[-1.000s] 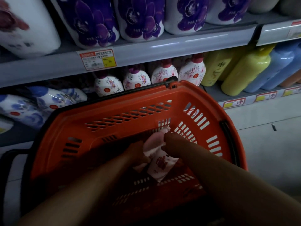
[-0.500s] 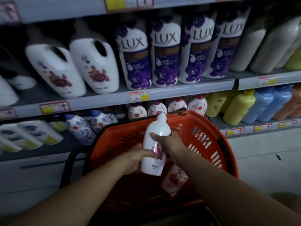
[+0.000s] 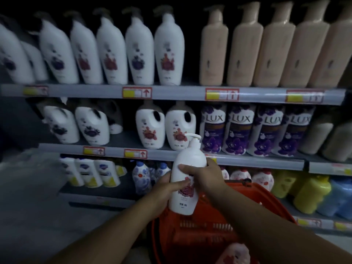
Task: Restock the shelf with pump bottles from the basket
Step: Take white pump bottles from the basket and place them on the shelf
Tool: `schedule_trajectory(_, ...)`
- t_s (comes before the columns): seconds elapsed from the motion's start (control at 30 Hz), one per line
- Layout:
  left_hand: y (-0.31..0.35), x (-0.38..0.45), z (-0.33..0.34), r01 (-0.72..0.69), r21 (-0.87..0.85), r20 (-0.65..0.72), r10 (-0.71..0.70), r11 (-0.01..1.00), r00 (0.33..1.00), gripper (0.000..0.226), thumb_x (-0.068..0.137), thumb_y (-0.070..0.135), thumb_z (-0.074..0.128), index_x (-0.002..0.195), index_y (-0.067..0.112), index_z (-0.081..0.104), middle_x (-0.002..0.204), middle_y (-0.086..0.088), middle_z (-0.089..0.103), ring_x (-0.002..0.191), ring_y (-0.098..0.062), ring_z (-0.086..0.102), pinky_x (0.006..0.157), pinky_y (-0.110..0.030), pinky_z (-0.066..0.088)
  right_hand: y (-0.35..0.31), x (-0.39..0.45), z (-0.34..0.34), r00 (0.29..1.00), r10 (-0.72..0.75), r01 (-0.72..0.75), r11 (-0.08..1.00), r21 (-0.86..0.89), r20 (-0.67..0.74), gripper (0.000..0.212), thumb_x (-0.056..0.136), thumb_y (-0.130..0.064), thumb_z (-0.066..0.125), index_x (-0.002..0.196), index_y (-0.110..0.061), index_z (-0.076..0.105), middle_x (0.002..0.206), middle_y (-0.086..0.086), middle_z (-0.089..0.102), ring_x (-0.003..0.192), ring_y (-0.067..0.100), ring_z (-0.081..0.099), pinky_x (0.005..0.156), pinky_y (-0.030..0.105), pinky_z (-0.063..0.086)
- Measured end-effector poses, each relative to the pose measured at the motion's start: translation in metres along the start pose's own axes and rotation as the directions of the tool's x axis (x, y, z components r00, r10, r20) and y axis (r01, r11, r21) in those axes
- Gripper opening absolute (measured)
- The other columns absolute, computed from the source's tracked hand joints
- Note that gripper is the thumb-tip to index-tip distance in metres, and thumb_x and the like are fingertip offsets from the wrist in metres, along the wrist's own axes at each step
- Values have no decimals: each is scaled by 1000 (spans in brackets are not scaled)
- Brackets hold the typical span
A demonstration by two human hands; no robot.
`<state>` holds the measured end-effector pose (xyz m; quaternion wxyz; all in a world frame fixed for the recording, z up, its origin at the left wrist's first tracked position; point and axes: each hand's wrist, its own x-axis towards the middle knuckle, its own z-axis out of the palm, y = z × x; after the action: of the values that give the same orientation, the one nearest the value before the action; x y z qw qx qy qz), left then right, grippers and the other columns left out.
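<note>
1. A white pump bottle [image 3: 185,176] with a red flower label stands upright in mid-air, above the near-left rim of the orange basket [image 3: 215,225] and in front of the shelves.
2. The left hand [image 3: 165,189] grasps the bottle from the left, low on its body, fingers curled across the label.
3. The right hand [image 3: 203,176] grasps it from the right and higher up; the thumb lies across the front and the fingers wrap behind.
4. The bottle's pump head [image 3: 193,137] points left and overlaps the edge of the middle shelf [image 3: 118,151].
5. Inside the basket, at the bottom of the view, lies a pink-white pouch [image 3: 235,254] with a red flower print.
6. The top shelf [image 3: 171,92] carries a row of white pump bottles [image 3: 140,52] on the left and beige pump bottles [image 3: 245,52] on the right.
7. The middle shelf holds white jugs [image 3: 150,127] with handle holes, then purple LUX packs [image 3: 242,130] to their right.
8. On the lowest shelf stand small white bottles [image 3: 89,172], blue-patterned bottles [image 3: 142,176], and yellow bottles [image 3: 310,193] and blue ones [image 3: 341,195] at far right.
9. Red-and-yellow price tags [image 3: 137,92] are fixed along the shelf edges.
10. The left part of the view is motion-blurred.
</note>
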<state>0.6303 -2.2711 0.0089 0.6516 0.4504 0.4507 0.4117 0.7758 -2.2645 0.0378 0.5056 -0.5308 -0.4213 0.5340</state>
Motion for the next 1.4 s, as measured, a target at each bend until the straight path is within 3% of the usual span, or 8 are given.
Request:
schedule_trajectory(0.23, 42, -16, -26, -266, 149, -204, 292, 952, 934, 36, 83, 9, 76, 106, 32, 63, 107, -2, 72, 104, -23, 68, 88, -39, 56, -34, 0, 53, 981, -161, 145, 979, -146, -104, 66, 49, -42, 91, 106, -22, 64, 97, -2, 72, 86, 19, 71, 72, 42, 61)
schedule_trajectory(0.47, 57, -27, -38, -341, 472, -298, 511, 813, 806, 84, 67, 36, 81, 140, 42, 42, 132, 11, 54, 120, -9, 54, 101, -39, 49, -56, -2, 87, 960, -261, 241, 955, -171, -102, 60, 52, -36, 92, 103, -30, 62, 93, -5, 71, 85, 16, 70, 75, 43, 60)
schedule_trajectory(0.6, 66, -32, -36, -264, 686, -326, 611, 678, 722, 112, 63, 38, 82, 153, 37, 16, 136, 4, 39, 130, -20, 42, 104, -41, 44, -67, -1, 110, 947, -294, 261, 940, -221, -132, 71, 40, -55, 87, 100, -30, 59, 93, -7, 69, 85, 17, 68, 76, 42, 59)
schedule_trajectory(0.77, 97, -30, -45, -99, 743, -459, 611, 662, 645, 95, 87, 35, 63, 154, 31, -5, 147, -1, 22, 136, -30, 28, 104, -43, 37, -96, -2, 146, 932, -342, 303, 916, -264, -119, 62, 50, -46, 90, 98, -26, 56, 90, -7, 66, 80, 11, 63, 74, 37, 57)
schedule_trajectory(1.03, 185, -29, -125, -138, 737, -554, 709, 661, 435, 67, 86, 45, 48, 145, 24, 26, 138, -8, 39, 122, -32, 47, 98, -47, 45, -163, 25, 250, 869, -490, 490, 832, -260, 69, 61, 57, -42, 90, 102, -25, 52, 85, -16, 58, 78, 5, 59, 59, 20, 44)
schedule_trajectory(1.13, 218, -27, -171, -78, 757, -581, 723, 648, 373, 75, 87, 46, 50, 152, 25, 17, 146, -9, 32, 129, -35, 39, 99, -46, 41, -184, 38, 300, 839, -519, 543, 803, -246, 160, 61, 63, -41, 88, 108, -22, 51, 92, -9, 58, 81, 9, 57, 59, 17, 43)
schedule_trajectory(1.27, 252, -22, -235, 2, 779, -603, 748, 627, 278, 87, 87, 38, 62, 154, 28, 7, 151, -5, 25, 131, -36, 38, 96, -47, 43, -203, 59, 368, 805, -538, 589, 776, -227, 250, 64, 64, -43, 85, 115, -20, 54, 106, 0, 65, 96, 19, 64, 80, 38, 56)
schedule_trajectory(1.4, 279, -14, -285, 23, 796, -590, 767, 605, 253, 92, 84, 37, 63, 155, 26, 6, 145, -9, 31, 129, -37, 41, 94, -49, 47, -223, 77, 418, 785, -535, 611, 754, -243, 313, 62, 64, -45, 84, 109, -17, 51, 99, -1, 63, 89, 18, 63, 69, 31, 54)
